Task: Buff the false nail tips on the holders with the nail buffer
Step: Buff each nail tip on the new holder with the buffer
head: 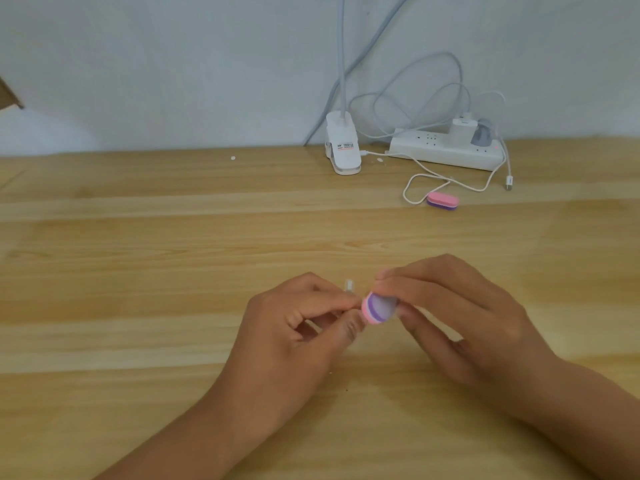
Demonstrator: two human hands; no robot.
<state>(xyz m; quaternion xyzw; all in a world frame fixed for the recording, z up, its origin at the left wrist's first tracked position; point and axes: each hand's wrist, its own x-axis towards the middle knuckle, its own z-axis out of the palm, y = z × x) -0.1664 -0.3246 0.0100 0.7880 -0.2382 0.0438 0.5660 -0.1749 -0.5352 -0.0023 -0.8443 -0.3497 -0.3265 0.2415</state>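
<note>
Over the wooden worktop [138, 271], the left hand [287, 334] has its grip closed small: thumb and forefinger pinch a clear holder [349, 285], whose far end pokes up past the fingertips. The false nail tip on it is too small and pale to make out. Just right of it, touching or nearly so, sits the nail buffer [377, 308], pink and purple, its rounded end turned to the holder. The right hand [460, 313] has its grip wrapped on the buffer, fingers above and thumb beneath. Farther right and well back, a second buffer [442, 201] lies beside a white cable [415, 188]. The pinch looks slight, so a firm stroke could twist the holder loose or pop the tip off. Pressing in one spot could also thin the plastic.
</note>
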